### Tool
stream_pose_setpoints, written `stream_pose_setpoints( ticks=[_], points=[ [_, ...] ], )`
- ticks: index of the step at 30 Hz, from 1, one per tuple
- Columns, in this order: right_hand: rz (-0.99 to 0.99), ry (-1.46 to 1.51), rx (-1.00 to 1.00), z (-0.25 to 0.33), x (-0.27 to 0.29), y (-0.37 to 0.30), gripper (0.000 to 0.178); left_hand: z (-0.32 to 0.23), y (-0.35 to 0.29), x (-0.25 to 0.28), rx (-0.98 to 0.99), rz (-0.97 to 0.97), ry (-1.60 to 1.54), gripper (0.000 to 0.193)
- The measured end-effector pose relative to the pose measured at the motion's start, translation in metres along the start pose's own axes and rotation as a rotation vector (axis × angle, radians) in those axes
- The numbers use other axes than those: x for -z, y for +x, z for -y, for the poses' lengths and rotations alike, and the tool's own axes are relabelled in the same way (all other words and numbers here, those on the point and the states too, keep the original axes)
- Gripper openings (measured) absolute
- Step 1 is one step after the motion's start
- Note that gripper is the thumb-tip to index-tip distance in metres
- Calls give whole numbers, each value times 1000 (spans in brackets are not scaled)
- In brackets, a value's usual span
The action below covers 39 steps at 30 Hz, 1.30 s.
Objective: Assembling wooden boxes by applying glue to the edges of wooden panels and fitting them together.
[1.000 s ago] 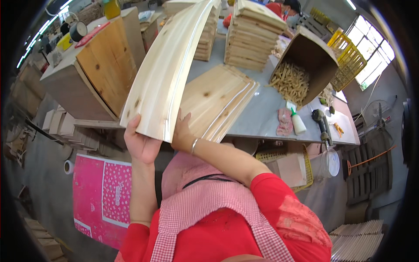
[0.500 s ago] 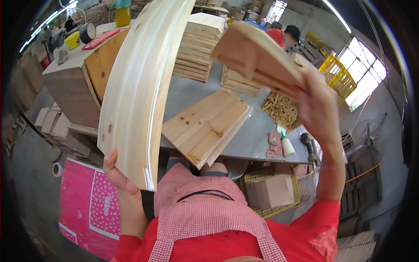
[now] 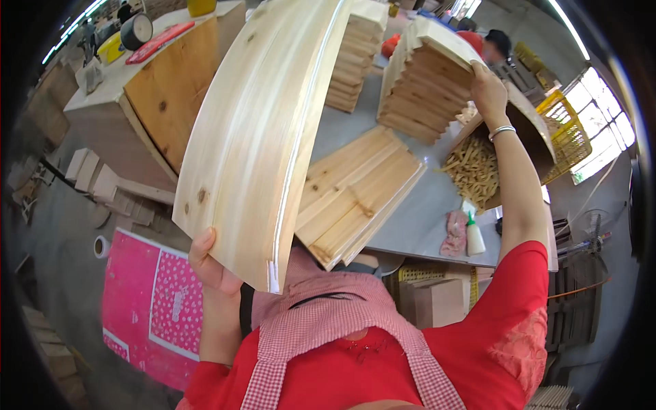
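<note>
My left hand grips the lower end of a long, pale wooden board, held up at a tilt. A white bead, like glue, runs along the board's right edge. Farther off, my right hand is closed on the near corner of a wooden panel, which lies on top of a stack of similar panels. Between my arms, several knotty wooden boards lie overlapped on the grey table, with a white line along one edge.
A white squeeze bottle with a green tip stands beside a pink cloth. Behind them a tipped container holds small wooden pieces. Another board stack stands at the back; a wooden cabinet is at left. A person is beyond.
My right hand has carried its panel away from me, onto the far stack. The board in my left hand has shifted slightly right in view as my head turned.
</note>
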State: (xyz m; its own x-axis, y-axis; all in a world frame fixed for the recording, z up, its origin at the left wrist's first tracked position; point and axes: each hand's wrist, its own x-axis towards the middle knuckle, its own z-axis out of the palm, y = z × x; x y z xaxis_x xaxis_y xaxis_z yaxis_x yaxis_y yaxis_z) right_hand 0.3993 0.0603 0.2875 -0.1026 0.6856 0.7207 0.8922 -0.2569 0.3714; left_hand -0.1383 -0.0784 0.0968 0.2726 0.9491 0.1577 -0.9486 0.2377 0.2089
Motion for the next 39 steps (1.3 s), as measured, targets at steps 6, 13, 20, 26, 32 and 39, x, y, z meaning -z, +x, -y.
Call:
stream_pose_setpoints(
  ticks=[6,13,20,26,32,39],
  points=[
    [-222,148,70,106,12,-23,26,-13,4,14,-49,-41,-15,64],
    [665,538,410,351,78,-229,89,-16,12,-5,51,55,-42,49],
    [516,387,657,370,68,-233,50,-18,-20,-1,29,75,-46,50],
    [263,715,662,418,89,-202,42,-16,-29,-5,9,100,-28,51],
    [362,817,429,376,88,-209,87,-8,-34,-20,-2,3,74,46],
    [515,666,375,312,60,-292,60,5,-32,-6,22,-14,94,49]
  ],
)
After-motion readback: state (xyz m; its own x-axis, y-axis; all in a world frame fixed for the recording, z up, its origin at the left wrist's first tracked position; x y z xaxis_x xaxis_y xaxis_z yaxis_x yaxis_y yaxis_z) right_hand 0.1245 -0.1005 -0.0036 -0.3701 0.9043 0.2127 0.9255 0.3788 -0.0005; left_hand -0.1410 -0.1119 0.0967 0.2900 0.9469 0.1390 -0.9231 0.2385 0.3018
